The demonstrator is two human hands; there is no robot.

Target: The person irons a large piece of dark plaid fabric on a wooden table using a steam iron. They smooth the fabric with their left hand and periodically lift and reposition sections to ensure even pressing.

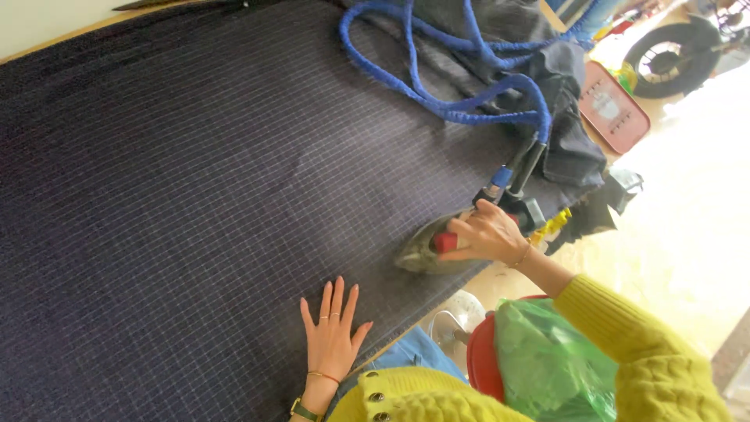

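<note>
cloth (195, 180): dark navy with thin pale grid, fills left and centre of frame, lies flat over the table; soft, limp, likely slides and wrinkles easily, best held by pressing flat with a palm.
hose (437, 86): blue braided, loops across upper centre, runs down to the iron's rear; flexible, looks like it could drag on the cloth.
dark bundle (547, 94): grey-black fabric heap, upper right, under the hose.
green bag (547, 363): translucent plastic, lower right, sits in a red tub (480, 363); no label seen.
red tray (613, 105): flat red rectangle with pale printed patch, upper right edge, on the floor side.
iron (426, 246): centre-right, on the cloth's near edge, metal sole down, red handle; probably heavy, stiff and hot, take by the handle only.
right hand (488, 234): wrapped round the iron's red handle, firm grasp, yellow sleeve behind.
left hand (332, 332): lower centre, fingers spread, palm flat on the cloth, gripping nothing; rings, bracelet and watch visible.
</note>
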